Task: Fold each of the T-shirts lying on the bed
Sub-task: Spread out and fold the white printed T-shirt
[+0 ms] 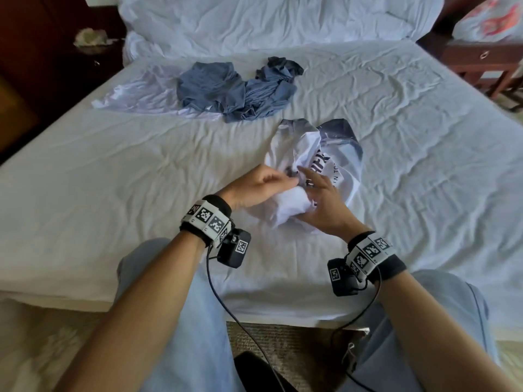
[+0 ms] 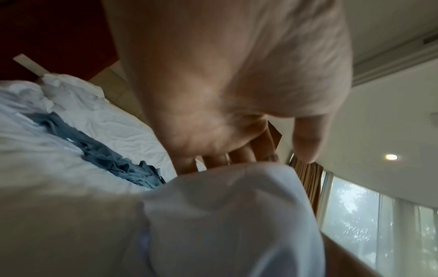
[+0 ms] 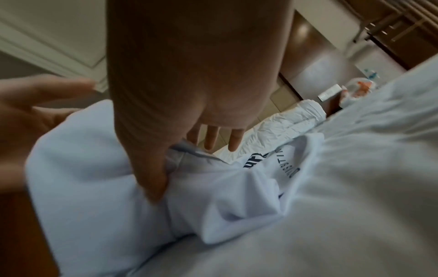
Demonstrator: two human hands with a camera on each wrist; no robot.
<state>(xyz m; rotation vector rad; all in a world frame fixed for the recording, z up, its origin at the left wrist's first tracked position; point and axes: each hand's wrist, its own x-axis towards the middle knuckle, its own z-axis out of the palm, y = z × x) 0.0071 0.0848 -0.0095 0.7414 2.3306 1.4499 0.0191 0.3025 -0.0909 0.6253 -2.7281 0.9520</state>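
A crumpled white T-shirt point(image 1: 336, 154) with dark lettering and a grey back panel lies in the middle of the bed, close to me. My left hand point(image 1: 288, 181) has its fingers curled over a fold near the collar; in the left wrist view its fingertips point(image 2: 213, 159) disappear behind the bunched white T-shirt point(image 2: 225, 215). My right hand point(image 1: 308, 193) lies on the shirt with fingers straight and spread. Its thumb point(image 3: 151, 183) presses into a white fold point(image 3: 225, 187). Blue-grey T-shirts point(image 1: 235, 89) lie heaped farther back, partly on a flat white T-shirt point(image 1: 135, 94).
A large white pillow point(image 1: 268, 21) stands at the head of the bed. A dark nightstand point(image 1: 85, 58) is at the back left, wooden furniture point(image 1: 481, 55) at the back right. The bed's front edge point(image 1: 283, 315) runs just before my knees.
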